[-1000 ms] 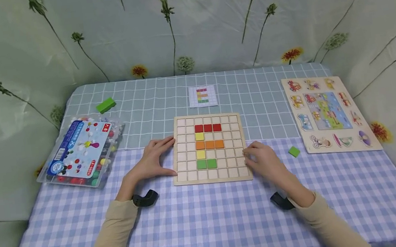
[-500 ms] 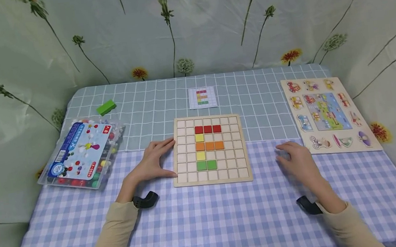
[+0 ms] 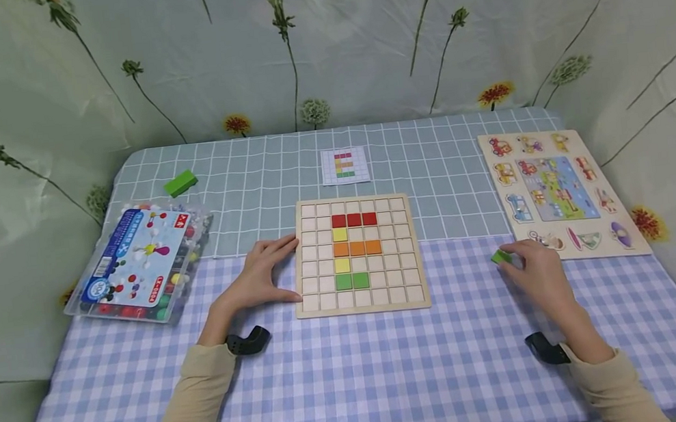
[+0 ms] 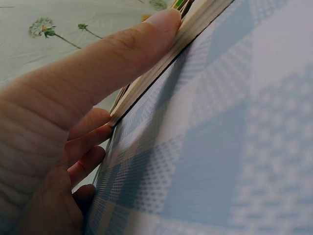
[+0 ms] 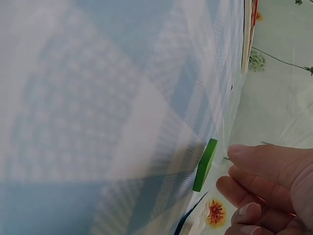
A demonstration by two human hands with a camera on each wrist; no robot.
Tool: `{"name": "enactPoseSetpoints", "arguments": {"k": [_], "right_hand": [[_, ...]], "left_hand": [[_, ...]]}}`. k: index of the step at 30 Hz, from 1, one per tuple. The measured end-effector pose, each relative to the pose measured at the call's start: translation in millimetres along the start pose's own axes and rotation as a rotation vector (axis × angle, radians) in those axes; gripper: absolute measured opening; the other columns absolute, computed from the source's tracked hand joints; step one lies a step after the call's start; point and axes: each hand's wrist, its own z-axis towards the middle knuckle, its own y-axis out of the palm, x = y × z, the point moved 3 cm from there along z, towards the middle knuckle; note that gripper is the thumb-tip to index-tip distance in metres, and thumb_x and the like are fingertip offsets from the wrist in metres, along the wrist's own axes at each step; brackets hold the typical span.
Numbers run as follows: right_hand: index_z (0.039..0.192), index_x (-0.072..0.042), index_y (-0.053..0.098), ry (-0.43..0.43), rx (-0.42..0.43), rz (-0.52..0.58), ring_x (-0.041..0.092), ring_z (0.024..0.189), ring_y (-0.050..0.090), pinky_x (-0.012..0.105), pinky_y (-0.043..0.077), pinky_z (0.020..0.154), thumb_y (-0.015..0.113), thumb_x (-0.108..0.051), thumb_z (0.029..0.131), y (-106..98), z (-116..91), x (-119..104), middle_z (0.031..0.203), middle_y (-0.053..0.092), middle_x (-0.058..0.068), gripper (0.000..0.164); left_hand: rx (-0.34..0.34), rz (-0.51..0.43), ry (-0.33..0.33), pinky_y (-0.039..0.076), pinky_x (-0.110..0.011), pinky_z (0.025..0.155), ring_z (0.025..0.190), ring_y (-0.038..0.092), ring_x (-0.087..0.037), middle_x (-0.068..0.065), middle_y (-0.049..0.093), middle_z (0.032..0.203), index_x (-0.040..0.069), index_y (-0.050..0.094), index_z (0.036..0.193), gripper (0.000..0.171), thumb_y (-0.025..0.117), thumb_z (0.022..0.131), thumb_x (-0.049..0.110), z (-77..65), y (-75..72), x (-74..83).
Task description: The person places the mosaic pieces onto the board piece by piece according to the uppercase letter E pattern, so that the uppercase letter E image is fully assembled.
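A wooden grid board (image 3: 391, 277) lies mid-table, with red, yellow, orange and green squares in its cells. At its left edge rests my left hand (image 3: 255, 278), thumb and fingers spread; the left wrist view shows the thumb (image 4: 142, 44) against the wooden rim. To the right of the board, a loose green square tile (image 3: 500, 257) lies on the checked cloth. My right hand (image 3: 539, 276) is over it, fingertips partly covering it in the head view. In the right wrist view a small gap shows between the green tile (image 5: 205, 165) and the thumb (image 5: 244, 152).
Behind the board lies a small pattern card (image 3: 360, 165). A wooden picture puzzle (image 3: 527, 246) is at the right, close to my right hand. On the left stand a clear plastic box (image 3: 150, 251) of coloured pieces and a green block (image 3: 180, 183).
My right hand has left the board's right edge and moved right to the loose green tile. My left hand has stayed at the board's left edge.
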Motion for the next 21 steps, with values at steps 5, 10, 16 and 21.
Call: {"name": "enactPoseSetpoints", "arguments": {"k": [5, 10, 16, 21], "right_hand": [[0.092, 0.007, 0.07, 0.008, 0.008, 0.006, 0.003, 0.055, 0.037, 0.022, 0.031, 0.051, 0.075, 0.003, 0.07, -0.5, 1.4, 2.3, 0.087, 0.067, 0.024, 0.023], [0.093, 0.008, 0.07, 0.02, -0.017, -0.015, 0.011, 0.057, 0.042, 0.024, 0.032, 0.052, 0.075, 0.002, 0.071, -1.1, 3.4, 2.0, 0.089, 0.067, 0.027, 0.023], [0.096, 0.012, 0.068, 0.085, -0.164, -0.061, 0.037, 0.076, 0.06, 0.045, 0.046, 0.067, 0.072, -0.003, 0.074, 0.7, 7.3, 0.4, 0.091, 0.066, 0.029, 0.027], [0.095, 0.013, 0.068, 0.059, -0.236, -0.076, 0.039, 0.081, 0.061, 0.05, 0.046, 0.074, 0.072, -0.004, 0.075, 4.4, 13.3, -4.8, 0.088, 0.066, 0.028, 0.027]], "left_hand": [[0.006, 0.003, 0.004, 0.024, -0.05, 0.096, 0.124, 0.032, -0.029, -0.011, 0.032, 0.153, 0.009, 0.035, 0.146, 0.104, 0.086, 0.06, 0.041, -0.5, 0.1, 0.4], [0.009, 0.007, 0.006, 0.024, -0.052, 0.097, 0.124, 0.032, -0.03, -0.012, 0.032, 0.152, 0.008, 0.036, 0.145, 0.104, 0.086, 0.061, 0.041, -1.3, 0.3, 1.4], [0.016, -0.001, 0.006, 0.024, -0.051, 0.097, 0.123, 0.032, -0.029, -0.011, 0.032, 0.152, 0.009, 0.036, 0.145, 0.104, 0.086, 0.06, 0.04, -1.5, 0.2, 1.0], [0.015, 0.001, 0.013, 0.024, -0.051, 0.096, 0.123, 0.032, -0.028, -0.011, 0.032, 0.153, 0.01, 0.035, 0.146, 0.104, 0.086, 0.06, 0.041, -0.6, 0.9, -0.3]]}}
